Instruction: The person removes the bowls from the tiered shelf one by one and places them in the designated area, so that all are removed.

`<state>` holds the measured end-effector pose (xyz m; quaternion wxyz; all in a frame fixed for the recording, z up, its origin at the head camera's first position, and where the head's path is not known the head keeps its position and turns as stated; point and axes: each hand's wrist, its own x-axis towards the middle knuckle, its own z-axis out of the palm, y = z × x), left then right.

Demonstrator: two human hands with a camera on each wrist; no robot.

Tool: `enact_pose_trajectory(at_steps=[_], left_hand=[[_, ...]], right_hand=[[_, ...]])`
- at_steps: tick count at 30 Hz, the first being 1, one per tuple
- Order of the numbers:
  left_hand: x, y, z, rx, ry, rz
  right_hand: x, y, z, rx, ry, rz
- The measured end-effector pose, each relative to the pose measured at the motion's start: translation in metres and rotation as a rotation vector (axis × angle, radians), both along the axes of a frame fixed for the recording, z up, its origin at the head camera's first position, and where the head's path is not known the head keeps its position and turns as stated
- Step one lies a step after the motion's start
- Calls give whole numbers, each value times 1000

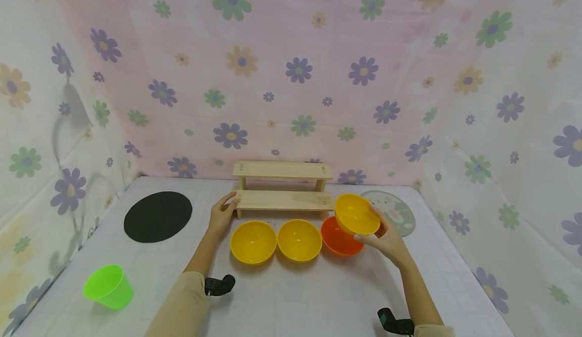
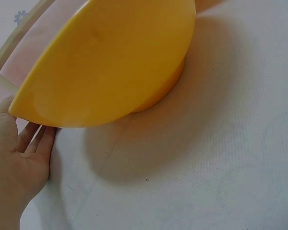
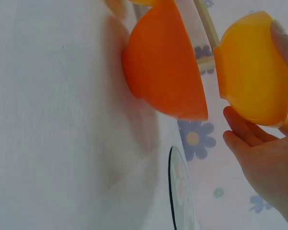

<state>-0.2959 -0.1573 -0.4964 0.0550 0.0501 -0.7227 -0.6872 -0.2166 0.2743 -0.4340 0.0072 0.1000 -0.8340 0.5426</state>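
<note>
A yellow bowl (image 1: pixel 356 214) is held in my right hand (image 1: pixel 388 240), thumb on one side and fingers on the other. It is raised over the orange bowl (image 1: pixel 340 238) and hides part of it; in the right wrist view the held bowl (image 3: pixel 259 72) is clear of the orange one (image 3: pixel 165 67). My left hand (image 1: pixel 223 214) grips the left end of the lower step of a two-step wooden shelf (image 1: pixel 282 200). Two more yellow bowls, one at left (image 1: pixel 253 242) and one in the middle (image 1: pixel 299 241), stand before the shelf. The left one (image 2: pixel 115 62) covers my left fingertips in the left wrist view.
A black round mat (image 1: pixel 158 217) lies left of the shelf, and a pale patterned round mat (image 1: pixel 395 213) lies to the right, partly behind my right hand. A bright green cup (image 1: pixel 109 287) stands at the front left. Flowered cloth walls (image 1: pixel 282 74) enclose the white table.
</note>
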Motion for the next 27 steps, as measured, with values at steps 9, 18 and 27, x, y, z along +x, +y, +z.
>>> enact_pose_trajectory(at_steps=[9,18,27], left_hand=[[0,0,1,26,-1,3],[1,0,-1,46,1,-8],[0,0,0,37,-6,-6]], right_hand=[[14,26,-3,65,2,-96],[24,45,-13,92,18,-171],[36,60,-22,69,-2,-198]])
